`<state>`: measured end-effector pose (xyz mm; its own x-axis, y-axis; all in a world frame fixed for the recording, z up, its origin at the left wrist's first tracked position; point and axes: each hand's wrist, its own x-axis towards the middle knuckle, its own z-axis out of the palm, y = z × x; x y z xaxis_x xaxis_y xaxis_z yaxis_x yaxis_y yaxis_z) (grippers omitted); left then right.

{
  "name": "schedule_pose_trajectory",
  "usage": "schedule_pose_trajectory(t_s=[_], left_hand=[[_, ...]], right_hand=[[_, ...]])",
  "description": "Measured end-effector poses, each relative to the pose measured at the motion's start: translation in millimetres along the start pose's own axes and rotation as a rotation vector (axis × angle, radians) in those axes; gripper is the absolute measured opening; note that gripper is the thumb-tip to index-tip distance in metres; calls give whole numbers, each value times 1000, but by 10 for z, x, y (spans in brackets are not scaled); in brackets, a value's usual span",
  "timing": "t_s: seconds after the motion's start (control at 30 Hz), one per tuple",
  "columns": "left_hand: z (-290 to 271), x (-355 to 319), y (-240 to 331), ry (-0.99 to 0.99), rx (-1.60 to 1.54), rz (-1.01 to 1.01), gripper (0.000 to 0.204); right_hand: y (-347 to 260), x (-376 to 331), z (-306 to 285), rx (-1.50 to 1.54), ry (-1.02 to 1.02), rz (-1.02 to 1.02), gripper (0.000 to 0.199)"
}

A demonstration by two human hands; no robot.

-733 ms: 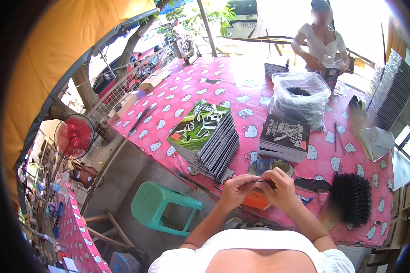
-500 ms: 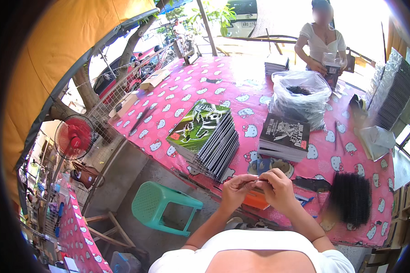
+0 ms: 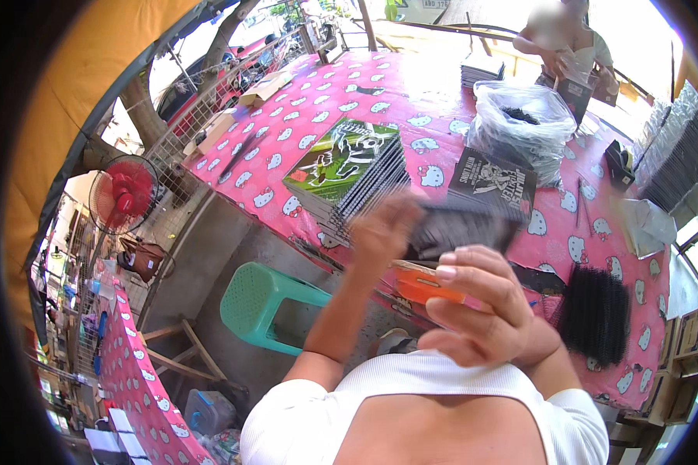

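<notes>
Item: dark comb-like strip, blurred, being held raised over the near edge of the table, which is being covered by a pink patterned cloth.

Left hand: being kept closed on the left end of the strip; blurred, so the finger placement cannot be told.

Right hand: being held close to the camera, fingers curled and half-closed, just below the strip; whether the strip is being pinched by it cannot be told.

Orange box: being shown at the table edge, partly hidden behind the right hand.

Stack of booklets with a green cover: being kept fanned out beyond the left hand.

Dark-covered booklets: being kept beside the green stack, beyond the strip.

Clear plastic bag: being kept farther back, dark strips showing inside.

Bundle of black strips: being kept at the right, near the table edge.

Green plastic stool: being kept below the table, on the person's left.

Red fan: being kept well apart, far left.

Another person: being seen at the far end of the table.
</notes>
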<state>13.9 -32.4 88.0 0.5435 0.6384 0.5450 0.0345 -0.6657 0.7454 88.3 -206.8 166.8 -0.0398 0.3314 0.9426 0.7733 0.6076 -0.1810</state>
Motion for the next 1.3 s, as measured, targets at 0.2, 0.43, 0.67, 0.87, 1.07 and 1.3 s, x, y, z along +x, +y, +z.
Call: schedule_pose_trajectory(t_s=[0.2,0.43,0.67,0.87,1.07,1.3], left_hand=[[-1120,866,-1049,705,-243,-18,25],[-1039,946,-1952,698,-268,-111,15],[-941,926,-1786,633,-397,-293,40],[-1316,342,-1118,817,-156,-79,47],[-367,-74,-115,198,-549,188,47],[166,-441,-227,-24,-823,-480,48]], right_hand=[[1289,56,512,-6,35,278,14],[2842,-73,1457,-56,243,861,31],[2984,-119,1746,-117,307,810,39],[2647,-744,-14,-876,105,751,45],[2664,-2034,-879,-357,2,1525,72],[1976,-1758,-1000,-838,120,965,35]])
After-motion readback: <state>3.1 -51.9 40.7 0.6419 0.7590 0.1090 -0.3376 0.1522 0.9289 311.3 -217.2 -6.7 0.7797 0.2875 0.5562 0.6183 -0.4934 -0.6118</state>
